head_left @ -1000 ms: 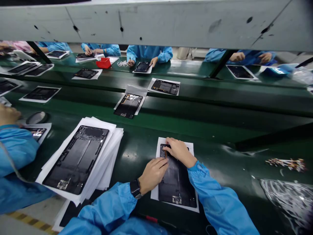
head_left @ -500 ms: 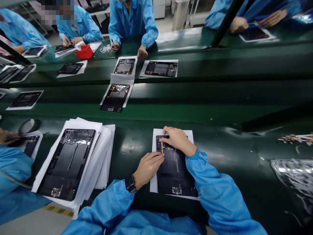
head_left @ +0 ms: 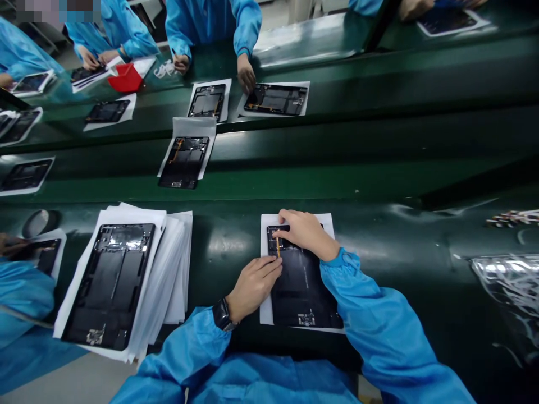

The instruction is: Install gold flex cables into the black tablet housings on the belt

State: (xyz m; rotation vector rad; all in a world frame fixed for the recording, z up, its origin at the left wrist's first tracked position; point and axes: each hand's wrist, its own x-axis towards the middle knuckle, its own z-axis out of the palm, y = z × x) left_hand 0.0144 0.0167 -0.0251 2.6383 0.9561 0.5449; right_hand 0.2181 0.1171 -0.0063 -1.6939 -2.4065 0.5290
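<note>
"Where's the orange strip [head_left: 278, 247]?"

"Over the top left of a black panel [head_left: 304, 286], which lies on a white sheet [head_left: 266, 311]."

"How is it gripped?"

"The left hand [head_left: 254, 284] meets its lower end, the right hand [head_left: 306, 233] its upper; pinched or just pressed, I can't tell."

"How would it handle?"

"Probably light, bendy, easily creased: best held by its ends. The panel looks stiff."

Factory workshop: blue-coated workers [head_left: 210, 22], green benches [head_left: 227, 280]
</note>
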